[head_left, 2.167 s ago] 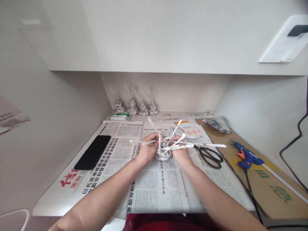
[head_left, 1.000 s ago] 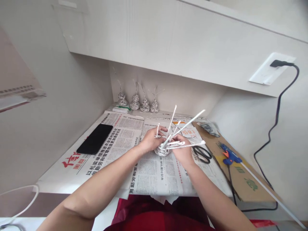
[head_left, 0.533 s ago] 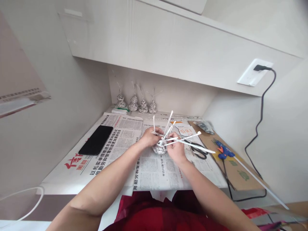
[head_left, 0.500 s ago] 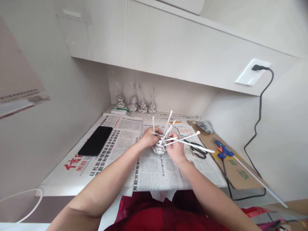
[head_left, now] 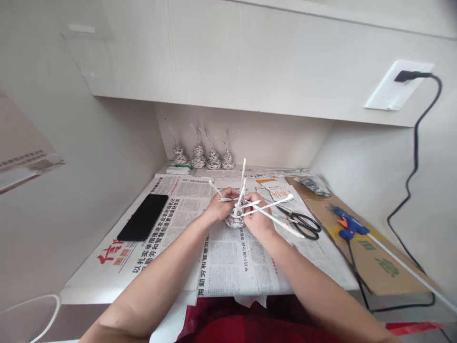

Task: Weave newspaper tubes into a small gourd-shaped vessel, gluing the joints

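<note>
Between my hands, low over the newspaper, is a small round woven paper piece. Several white rolled-paper strips stick out of its top in different directions. My left hand is closed on its left side, fingers curled round the strips and the rim. On the other side my right hand grips it, with strips crossing over the fingers. My fingertips are partly hidden behind the strips. Black-handled scissors lie on the newspaper to the right of my right hand.
A black phone lies on the newspaper at left. Several finished gourd-shaped woven pieces stand along the back wall. At right, a blue glue gun rests on cardboard, its black cord plugged into a wall socket.
The strips have shifted: the left one now leans outward and the long right one points lower. Both hands keep hold of the woven piece. The camera view has turned slightly.
</note>
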A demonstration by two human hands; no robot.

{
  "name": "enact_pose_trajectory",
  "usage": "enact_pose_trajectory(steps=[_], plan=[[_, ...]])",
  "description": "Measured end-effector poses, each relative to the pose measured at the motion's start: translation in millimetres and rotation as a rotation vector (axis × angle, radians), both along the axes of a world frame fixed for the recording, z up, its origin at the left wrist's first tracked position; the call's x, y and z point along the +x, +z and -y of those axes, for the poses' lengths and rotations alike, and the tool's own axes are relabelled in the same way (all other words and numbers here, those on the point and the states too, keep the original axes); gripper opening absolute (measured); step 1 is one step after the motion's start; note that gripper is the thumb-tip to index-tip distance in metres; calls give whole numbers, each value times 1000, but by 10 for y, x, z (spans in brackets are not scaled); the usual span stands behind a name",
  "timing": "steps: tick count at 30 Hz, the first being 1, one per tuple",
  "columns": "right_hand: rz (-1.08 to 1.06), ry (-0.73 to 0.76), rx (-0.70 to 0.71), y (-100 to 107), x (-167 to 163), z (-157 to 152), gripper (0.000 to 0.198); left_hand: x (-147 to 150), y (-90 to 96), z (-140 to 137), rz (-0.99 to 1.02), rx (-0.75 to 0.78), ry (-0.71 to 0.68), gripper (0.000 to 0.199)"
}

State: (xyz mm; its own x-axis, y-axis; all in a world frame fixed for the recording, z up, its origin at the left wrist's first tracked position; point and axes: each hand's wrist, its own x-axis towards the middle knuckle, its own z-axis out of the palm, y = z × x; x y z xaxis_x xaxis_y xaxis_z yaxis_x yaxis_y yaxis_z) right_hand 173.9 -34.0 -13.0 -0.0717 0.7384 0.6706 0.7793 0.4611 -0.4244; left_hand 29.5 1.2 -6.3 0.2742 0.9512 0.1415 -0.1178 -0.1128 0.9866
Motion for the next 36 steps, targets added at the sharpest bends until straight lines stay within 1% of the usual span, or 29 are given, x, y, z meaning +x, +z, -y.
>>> enact_pose_trajectory(steps=[3,6,11,13,18,21,24,28,31,34,36], plan=[[16,7,-33,3,27,-38,17,-22,63,14,-31,-8,4,19],[-36,56,-58,-12,60,-62,15,-59,114,18,-96,-4,8,21],[-71,84,-73,-54,119,-90,24,-126,167,12,-184,35,-29,28],[-77,99,-75,-54,148,-100,24,-137,174,7,-220,50,-31,29],[-73,138,-79,-37,184,-97,22,-95,119,-2,-296,91,85,23],[-104,165,-91,-50,164,-68,25,-38,69,24,-296,114,134,24],[-145,191,-96,-78,138,-40,22,18,47,67,-263,142,163,25],[-199,212,-126,-90,142,-47,20,45,75,86,-232,174,148,24],[-240,211,-175,-77,166,-61,22,31,110,77,-221,169,104,18],[-266,225,-195,-63,178,-50,15,26,118,79,-214,157,84,12],[-268,220,-181,-61,173,-32,10,35,105,85,-232,180,112,10]])
